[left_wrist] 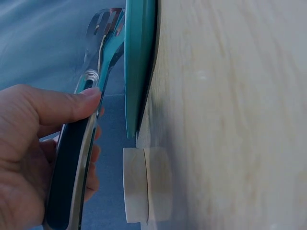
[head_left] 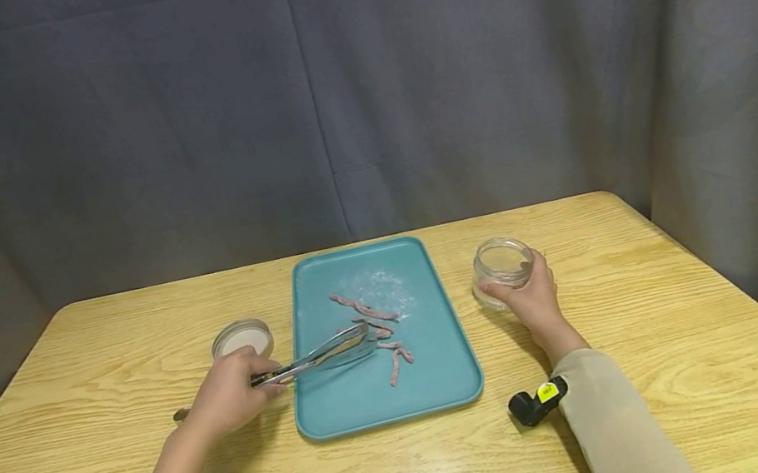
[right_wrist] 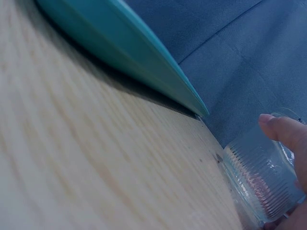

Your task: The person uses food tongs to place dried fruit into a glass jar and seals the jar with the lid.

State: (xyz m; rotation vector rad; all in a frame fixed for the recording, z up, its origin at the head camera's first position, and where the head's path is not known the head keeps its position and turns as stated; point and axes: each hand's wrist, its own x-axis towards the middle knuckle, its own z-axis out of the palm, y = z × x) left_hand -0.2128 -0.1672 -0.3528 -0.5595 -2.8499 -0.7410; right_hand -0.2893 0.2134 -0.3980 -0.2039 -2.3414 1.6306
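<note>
My left hand [head_left: 227, 392] grips metal tongs [left_wrist: 72, 167] with black handle panels, the thumb lying along the upper arm. The tongs' ends reach over the teal tray [head_left: 372, 411], among several thin, pinkish, twisted strips [head_left: 364, 307]. Whether the ends pinch a strip is hard to tell. On the right, my right hand [head_left: 535, 303] holds a ribbed clear glass jar [right_wrist: 259, 172], thumb and fingers around its side. The jar stands upright on the table, its mouth uncovered. Something pinkish shows low inside it in the right wrist view.
White powder [head_left: 381, 291] dusts the tray's far half. A round lid [head_left: 242, 338], pale inside, lies on the wooden table [head_left: 674, 354] just beyond my left hand. Behind my left wrist a small metallic piece [head_left: 182, 415] shows partly. A grey curtain [head_left: 179, 136] hangs behind the table.
</note>
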